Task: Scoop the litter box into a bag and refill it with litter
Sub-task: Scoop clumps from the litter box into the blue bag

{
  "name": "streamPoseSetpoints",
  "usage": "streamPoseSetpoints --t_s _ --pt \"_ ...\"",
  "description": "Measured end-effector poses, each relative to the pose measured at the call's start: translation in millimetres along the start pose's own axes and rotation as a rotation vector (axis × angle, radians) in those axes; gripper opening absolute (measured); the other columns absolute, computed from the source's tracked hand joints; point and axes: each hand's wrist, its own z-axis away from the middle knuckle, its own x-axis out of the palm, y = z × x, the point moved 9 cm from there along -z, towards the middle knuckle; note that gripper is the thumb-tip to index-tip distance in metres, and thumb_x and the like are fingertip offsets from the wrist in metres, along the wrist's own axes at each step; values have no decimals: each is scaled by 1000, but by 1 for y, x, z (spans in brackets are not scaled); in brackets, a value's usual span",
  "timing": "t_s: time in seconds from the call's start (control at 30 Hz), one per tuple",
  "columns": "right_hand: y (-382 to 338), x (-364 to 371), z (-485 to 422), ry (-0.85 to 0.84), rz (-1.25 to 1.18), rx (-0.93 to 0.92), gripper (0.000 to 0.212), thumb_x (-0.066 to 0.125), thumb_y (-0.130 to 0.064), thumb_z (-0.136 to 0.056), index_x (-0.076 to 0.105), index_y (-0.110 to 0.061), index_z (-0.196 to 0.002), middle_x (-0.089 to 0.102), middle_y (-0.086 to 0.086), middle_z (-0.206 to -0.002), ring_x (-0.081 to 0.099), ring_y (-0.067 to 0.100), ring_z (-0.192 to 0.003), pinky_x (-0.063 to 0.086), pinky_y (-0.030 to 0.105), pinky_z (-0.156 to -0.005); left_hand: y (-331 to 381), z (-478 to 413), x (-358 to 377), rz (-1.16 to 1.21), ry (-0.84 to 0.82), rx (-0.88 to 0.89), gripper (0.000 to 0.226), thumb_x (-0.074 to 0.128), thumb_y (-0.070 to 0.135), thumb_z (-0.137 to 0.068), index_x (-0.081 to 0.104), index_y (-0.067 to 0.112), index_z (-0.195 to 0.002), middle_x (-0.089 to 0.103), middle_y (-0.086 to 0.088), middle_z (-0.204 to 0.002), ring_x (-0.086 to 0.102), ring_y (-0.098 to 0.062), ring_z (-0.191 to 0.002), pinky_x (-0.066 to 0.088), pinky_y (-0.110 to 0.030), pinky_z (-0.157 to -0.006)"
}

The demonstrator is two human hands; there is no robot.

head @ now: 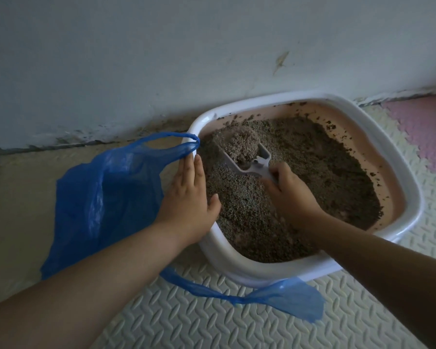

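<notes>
Our right fingers [278,172] wrap the scoop [247,157], heaped with a clump in the box [398,177] by the wall, the left fingers [191,170] lie flat on its rim, so we lift level toward the bag [106,197] just left.

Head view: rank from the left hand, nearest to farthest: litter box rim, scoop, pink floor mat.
1. Litter box rim: directly under the left hand, which rests flat on its left edge.
2. Scoop: loaded, in the box toward the right, held by the right hand.
3. Pink floor mat: far right, beyond the box.
</notes>
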Motion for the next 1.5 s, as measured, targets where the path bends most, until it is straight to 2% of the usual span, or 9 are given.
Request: streamPoseSetpoints --t_s 0.23,0.33,0.4,0.53,0.67,0.9,1.1,1.37,1.5 --pt "-6 -51 30 115 89 -36 15 49 -32 -97 46 -18 -102 54 -3 -74 51 16 -59 43 39 -53 1 0 -2 -22 -19 -6 81 36 41 -96 -13 6 -149 -21 -13 -156 -10 -24 -146 4 -32 -117" --pt "-7 -64 36 140 106 -40 16 51 -32 -96 45 -18 -104 51 -9 -74 50 10 -60 43 37 -54 1 0 -4 -35 -13 -7 81 36 41 -96 -13 5 -149 -21 -13 -156 -9 -24 -146 5 -33 -117" --pt "-10 -66 39 140 124 -59 16 51 -32 -96 45 -19 -103 49 -10 -72 48 8 -59 40 33 -52 1 1 -3 -34 -17 -8 80 36 41 -96 -12 5 -149 -22 -13 -156 -9 -24 -146 6 -34 -117" --pt "-15 -65 47 127 113 -76 17 51 -31 -95 46 -17 -102 53 -3 -75 51 13 -60 43 37 -54 0 1 -4 -37 -10 -8 80 36 42 -96 -12 6 -150 -22 -13 -156 -8 -24 -146 7 -34 -117" --pt "-13 -66 51 139 95 -49 18 54 -30 -94 47 -16 -103 50 -5 -73 47 11 -59 38 31 -51 0 1 -2 -45 -21 3 80 35 42 -96 -12 4 -149 -21 -14 -156 -9 -25 -146 5 -34 -117" --pt "-11 -62 55 105 65 -9 17 54 -30 -94 48 -17 -103 55 0 -75 51 16 -62 45 40 -57 0 -1 -2 -44 -10 3 80 35 42 -96 -12 5 -149 -21 -14 -156 -10 -24 -146 3 -33 -117" --pt "-8 -64 55 94 61 22 15 53 -31 -95 47 -19 -102 53 -3 -75 49 12 -61 40 31 -55 0 -1 -1 -43 -4 11 80 36 42 -96 -10 4 -150 -19 -15 -157 -9 -25 -146 5 -35 -117" --pt "-11 -62 58 87 -12 49 14 53 -30 -95 48 -20 -102 56 2 -75 53 19 -64 45 39 -58 -2 0 0 -32 -21 5 81 36 43 -96 -12 5 -150 -20 -13 -156 -10 -25 -146 6 -36 -118" --pt "-20 -59 60 76 5 7 13 53 -31 -95 47 -21 -101 53 1 -72 46 14 -58 38 32 -53 -2 -1 -1 -26 -17 2 80 37 44 -96 -10 6 -150 -19 -13 -157 -10 -25 -146 6 -36 -117"
